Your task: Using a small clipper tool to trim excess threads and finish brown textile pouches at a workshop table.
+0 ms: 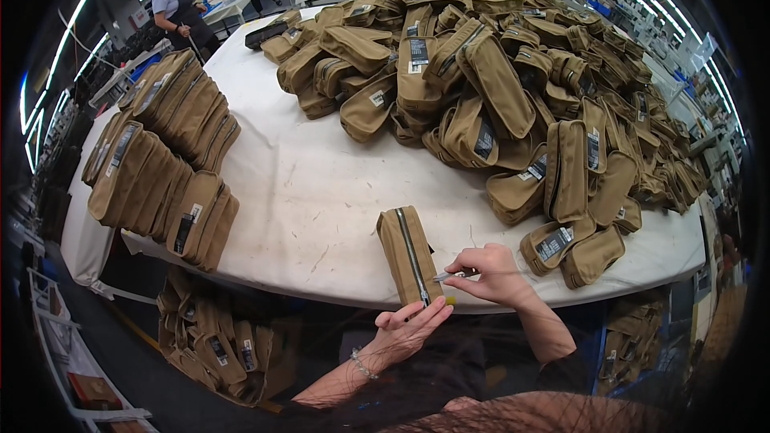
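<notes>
A khaki zippered pouch [405, 248] lies lengthwise at the front edge of the white-covered table. My left hand [405, 329], with a bracelet at the wrist, grips the pouch's near end around the zipper pull. My right hand [489, 273] pinches a small metal tool [445, 277], apparently snips, with its tip at the pouch's right side near the zipper. A small yellow item [451, 301] shows beside my left fingertips; I cannot make out what it is.
A large heap of khaki pouches [497, 88] covers the back and right of the table [281, 184]. Upright rows of pouches [152, 176] stand at the left. Boxes of pouches [216, 337] sit below. Two people [180, 12] are at other tables behind.
</notes>
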The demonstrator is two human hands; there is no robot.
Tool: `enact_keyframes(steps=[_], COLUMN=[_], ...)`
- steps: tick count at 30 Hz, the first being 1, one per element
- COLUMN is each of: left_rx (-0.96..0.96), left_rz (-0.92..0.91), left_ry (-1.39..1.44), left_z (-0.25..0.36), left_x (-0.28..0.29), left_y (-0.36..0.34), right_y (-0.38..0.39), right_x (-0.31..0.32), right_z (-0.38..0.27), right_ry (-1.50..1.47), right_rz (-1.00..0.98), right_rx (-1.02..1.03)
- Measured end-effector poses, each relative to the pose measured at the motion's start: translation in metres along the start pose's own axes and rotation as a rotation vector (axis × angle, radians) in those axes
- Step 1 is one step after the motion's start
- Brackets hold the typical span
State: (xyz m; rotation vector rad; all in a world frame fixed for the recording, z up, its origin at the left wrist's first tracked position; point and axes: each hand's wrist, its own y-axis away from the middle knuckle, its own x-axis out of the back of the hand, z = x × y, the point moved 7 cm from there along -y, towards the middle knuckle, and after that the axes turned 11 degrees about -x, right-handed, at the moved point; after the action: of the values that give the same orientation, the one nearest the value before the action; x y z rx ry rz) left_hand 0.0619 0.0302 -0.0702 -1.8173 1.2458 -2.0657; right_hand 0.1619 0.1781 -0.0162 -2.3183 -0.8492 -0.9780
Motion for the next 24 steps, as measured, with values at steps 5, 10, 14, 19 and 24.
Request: enact_keyframes(steps=[5,10,14,19,24], left_rx=[-0.004,-0.014,-0.020,-0.023,-0.015], left_rz=[0.037,-0.008,0.000,0.012,0.013], left_ry=[0.025,-0.021,-0.027,-0.029,-0.020], left_z=[0.000,0.001,0.001,0.001,0.001], left_x=[0.004,-0.004,-0.004,-0.003,-0.002], left_y=[-0.005,0.006,0.005,0.006,0.005], right_y=[-0.001,-0.001,0.001,0.001,0.001], right_x=[0.001,0.001,-0.001,-0.002,-0.002], right_z=[-0.002,-0.004,-0.003,-0.004,-0.006], right_ry=[-0.003,0.013,0.046,0.038,0.039], right_rz=[-0.081,-0.114,-0.128,-0.138,-0.140], right_rx=[-0.028,0.021,0.044,0.065,0.082])
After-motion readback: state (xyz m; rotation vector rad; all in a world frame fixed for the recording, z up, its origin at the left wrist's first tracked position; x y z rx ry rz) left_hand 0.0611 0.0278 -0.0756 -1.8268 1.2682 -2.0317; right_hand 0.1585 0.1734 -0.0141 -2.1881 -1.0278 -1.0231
